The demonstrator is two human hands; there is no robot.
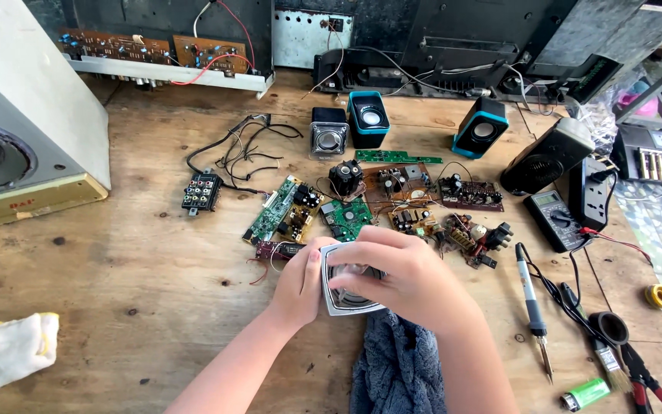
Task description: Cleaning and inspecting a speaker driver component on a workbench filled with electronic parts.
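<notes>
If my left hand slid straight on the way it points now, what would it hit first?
The left hand points up and slightly right, gripping the small silver speaker. Straight ahead, the small dark red circuit board lies just past its knuckles, likely first; the green boards lie beyond it.

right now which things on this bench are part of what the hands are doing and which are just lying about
In hand:
left hand and right hand hold the small speaker
grey cloth under it

Lying about:
circuit boards
blue speakers
soldering iron
multimeter
green lighter
brush
big speaker cabinet
white cloth
</notes>
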